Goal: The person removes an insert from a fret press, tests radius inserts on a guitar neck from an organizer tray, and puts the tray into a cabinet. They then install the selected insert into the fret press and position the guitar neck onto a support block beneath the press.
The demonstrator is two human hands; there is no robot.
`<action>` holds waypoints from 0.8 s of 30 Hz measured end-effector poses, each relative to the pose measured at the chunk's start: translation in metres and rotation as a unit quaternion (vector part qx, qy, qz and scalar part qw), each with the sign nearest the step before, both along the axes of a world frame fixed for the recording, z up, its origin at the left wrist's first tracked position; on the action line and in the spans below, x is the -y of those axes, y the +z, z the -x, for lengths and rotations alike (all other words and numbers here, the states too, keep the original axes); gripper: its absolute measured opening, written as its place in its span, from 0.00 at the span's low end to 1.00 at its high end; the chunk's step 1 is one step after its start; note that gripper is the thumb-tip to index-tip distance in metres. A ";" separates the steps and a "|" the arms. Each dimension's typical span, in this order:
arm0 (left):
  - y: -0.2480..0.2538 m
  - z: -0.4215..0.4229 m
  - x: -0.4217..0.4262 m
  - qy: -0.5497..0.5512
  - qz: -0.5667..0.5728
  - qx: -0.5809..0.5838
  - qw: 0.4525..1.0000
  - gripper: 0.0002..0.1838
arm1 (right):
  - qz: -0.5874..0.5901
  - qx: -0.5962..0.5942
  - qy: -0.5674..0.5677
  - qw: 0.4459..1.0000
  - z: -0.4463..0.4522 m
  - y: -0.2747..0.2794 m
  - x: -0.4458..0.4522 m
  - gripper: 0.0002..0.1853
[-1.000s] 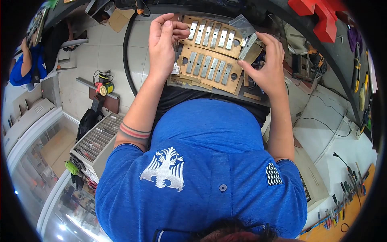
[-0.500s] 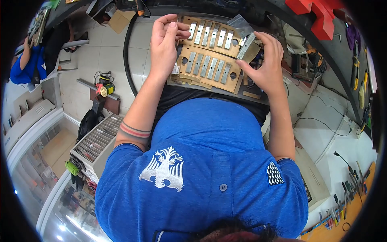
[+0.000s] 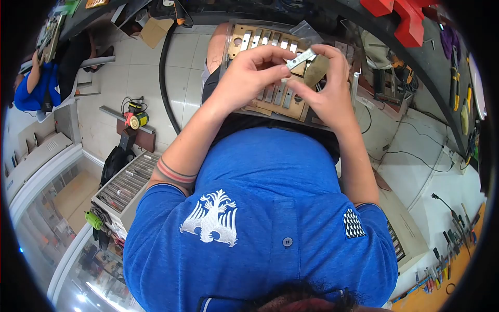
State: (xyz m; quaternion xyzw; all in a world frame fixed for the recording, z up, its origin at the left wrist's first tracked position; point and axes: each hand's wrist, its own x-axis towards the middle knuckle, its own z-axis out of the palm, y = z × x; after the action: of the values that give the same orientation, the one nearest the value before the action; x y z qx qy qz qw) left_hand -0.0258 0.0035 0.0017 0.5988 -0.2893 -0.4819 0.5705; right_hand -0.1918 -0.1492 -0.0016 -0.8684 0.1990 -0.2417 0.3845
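Observation:
A small metal bar (image 3: 300, 59) is held above the wooden boards, tilted up to the right. My left hand (image 3: 257, 73) pinches its lower left end between thumb and fingers. At the other end, the fingertips of my right hand (image 3: 330, 86) touch the bar, its thumb lower down and apart from the index finger. Below lie two wooden boards (image 3: 236, 46) with rows of similar metal bars (image 3: 287, 98), partly covered by my hands. A clear plastic bag (image 3: 306, 32) lies at the back edge of the boards.
Red metal pieces (image 3: 403, 21) sit on the dark bench at the upper right, near yellow-handled cutters (image 3: 455, 78). A black hose (image 3: 164, 78) runs along the floor on the left. Another person (image 3: 39, 86) is at the far left.
My left hand has moved right and down from the boards' left edge to the bar. The bar has shifted left and tilted flatter, and my right hand has moved left with it.

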 end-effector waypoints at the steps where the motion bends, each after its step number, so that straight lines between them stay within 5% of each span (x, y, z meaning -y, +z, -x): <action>1: 0.000 -0.003 -0.002 -0.008 0.003 -0.001 1.000 0.18 | -0.071 0.015 0.000 0.997 0.002 -0.002 0.001 0.37; 2: 0.000 -0.005 -0.004 -0.016 0.006 -0.002 1.000 0.18 | -0.142 0.029 0.001 0.990 0.005 -0.004 0.002 0.34; 5: 0.000 -0.006 -0.006 -0.040 0.015 0.020 0.999 0.18 | 0.010 -0.013 0.075 0.997 0.010 -0.002 0.016 0.21; 8: 0.011 0.001 -0.006 -0.023 0.023 0.057 0.998 0.17 | 0.008 0.000 0.041 0.999 0.012 0.001 0.013 0.12; 24: 0.007 0.001 -0.027 0.020 0.029 0.122 0.992 0.14 | 0.051 -0.007 0.095 0.994 0.020 0.016 0.014 0.11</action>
State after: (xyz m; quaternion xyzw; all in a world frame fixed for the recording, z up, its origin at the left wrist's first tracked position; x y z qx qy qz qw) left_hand -0.0270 0.0303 0.0085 0.6414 -0.3588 -0.3855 0.5578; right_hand -0.2118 -0.1632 0.0144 -0.9035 0.1060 -0.2077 0.3596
